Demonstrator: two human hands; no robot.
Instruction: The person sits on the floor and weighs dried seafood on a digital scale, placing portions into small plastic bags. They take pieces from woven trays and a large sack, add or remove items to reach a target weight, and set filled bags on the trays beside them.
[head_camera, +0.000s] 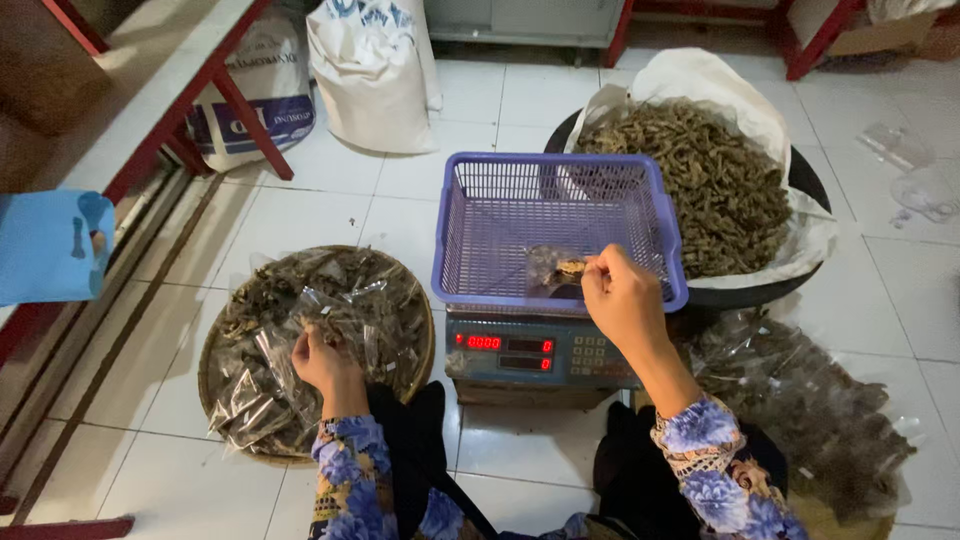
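Note:
My right hand (622, 296) reaches over the front rim of a purple plastic basket (500, 215) and pinches a small clear bag of dried brown pieces (556, 268) just inside it. The basket sits on a digital scale (530, 352) with red lit digits. My left hand (322, 360) rests on a heap of clear filled bags (290, 340) in a round woven tray (415, 368) on the floor to the left, fingers closed on one bag.
A large black basin lined with a white sack (800, 230) holds loose dried brown pods (715, 185) behind the scale. More filled clear bags (810, 410) lie at right. White sacks (370, 75) and red-legged tables (240, 105) stand at the back left.

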